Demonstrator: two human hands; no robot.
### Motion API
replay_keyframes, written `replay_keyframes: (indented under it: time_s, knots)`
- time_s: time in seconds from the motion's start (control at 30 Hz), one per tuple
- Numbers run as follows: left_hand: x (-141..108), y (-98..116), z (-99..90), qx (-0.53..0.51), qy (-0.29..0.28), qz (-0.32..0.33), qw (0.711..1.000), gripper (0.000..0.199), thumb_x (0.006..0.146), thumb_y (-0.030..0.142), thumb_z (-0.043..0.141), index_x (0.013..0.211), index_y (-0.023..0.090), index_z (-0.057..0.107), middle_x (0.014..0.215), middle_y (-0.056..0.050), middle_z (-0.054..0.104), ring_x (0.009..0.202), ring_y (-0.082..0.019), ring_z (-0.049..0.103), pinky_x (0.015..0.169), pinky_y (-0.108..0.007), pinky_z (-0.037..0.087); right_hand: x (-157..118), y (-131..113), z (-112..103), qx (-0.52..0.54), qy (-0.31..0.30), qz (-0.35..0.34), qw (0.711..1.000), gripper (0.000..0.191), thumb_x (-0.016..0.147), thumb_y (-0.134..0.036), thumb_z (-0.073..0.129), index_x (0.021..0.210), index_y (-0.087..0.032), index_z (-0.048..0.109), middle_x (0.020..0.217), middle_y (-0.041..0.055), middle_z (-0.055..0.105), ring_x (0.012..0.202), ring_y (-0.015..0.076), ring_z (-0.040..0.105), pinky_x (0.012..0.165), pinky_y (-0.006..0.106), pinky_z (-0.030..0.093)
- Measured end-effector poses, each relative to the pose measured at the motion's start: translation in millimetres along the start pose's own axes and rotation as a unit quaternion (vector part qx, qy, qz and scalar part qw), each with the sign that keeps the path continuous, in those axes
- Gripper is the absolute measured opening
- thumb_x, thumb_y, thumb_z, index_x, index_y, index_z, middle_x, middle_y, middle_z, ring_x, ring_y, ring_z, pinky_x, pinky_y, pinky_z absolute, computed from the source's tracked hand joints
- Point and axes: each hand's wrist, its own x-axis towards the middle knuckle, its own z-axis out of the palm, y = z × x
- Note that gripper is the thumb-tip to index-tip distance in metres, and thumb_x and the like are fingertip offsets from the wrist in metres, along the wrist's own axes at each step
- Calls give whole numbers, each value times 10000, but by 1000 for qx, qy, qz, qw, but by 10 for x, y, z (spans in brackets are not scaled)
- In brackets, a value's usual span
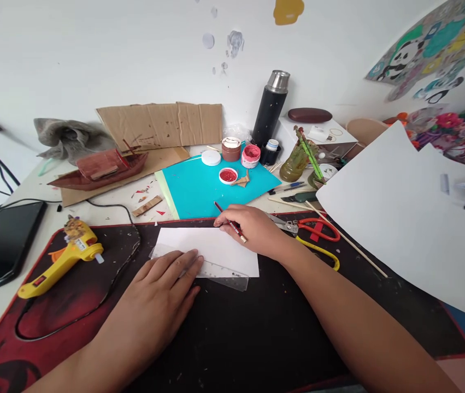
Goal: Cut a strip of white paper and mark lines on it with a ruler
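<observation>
A white sheet of paper [216, 245] lies on the dark mat in front of me. Across its lower part runs a clear plastic ruler [228, 274], tilted, its right end past the paper's lower edge. My left hand [158, 292] rests with outstretched fingers on the ruler and paper, hiding the ruler's middle. Over the upper right of the sheet, my right hand [252, 226] is closed around a dark red pencil [231, 224]. The pencil slants across the fingers, one end pointing up and left. Just right of that wrist are red-handled scissors [318, 228].
A yellow glue gun [64, 256] with its cord lies left, near a black phone [5, 243]. Behind are a red-brown model boat [101, 168], open paint jars [251, 155] on a blue sheet [191, 191], and a black thermos [271, 106]. Large white paper [400, 218] stands right.
</observation>
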Motion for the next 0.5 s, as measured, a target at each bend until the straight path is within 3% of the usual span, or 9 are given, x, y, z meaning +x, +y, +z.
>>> replay_keyframes:
  time_s: [0.23,0.5]
  knots:
    - [127,-195,-57,-100,-37,-18,994,313,1125,330,484,1295,265,738,1205,-66,761,1057,-273,702,918,-439,535,9,-5,-6,-5,-2,1,1000,127,1043,-110,692,1066,-199,779,1029,46,782,884,205,713,776,305,477]
    - [6,-167,-41,-176,-43,-47,982,260,1097,409,575,1269,290,730,1142,-42,737,1040,-248,682,973,-408,524,-17,-87,-10,8,-15,-27,1000,135,1030,-80,695,1026,-192,771,1019,46,796,894,208,722,779,303,476]
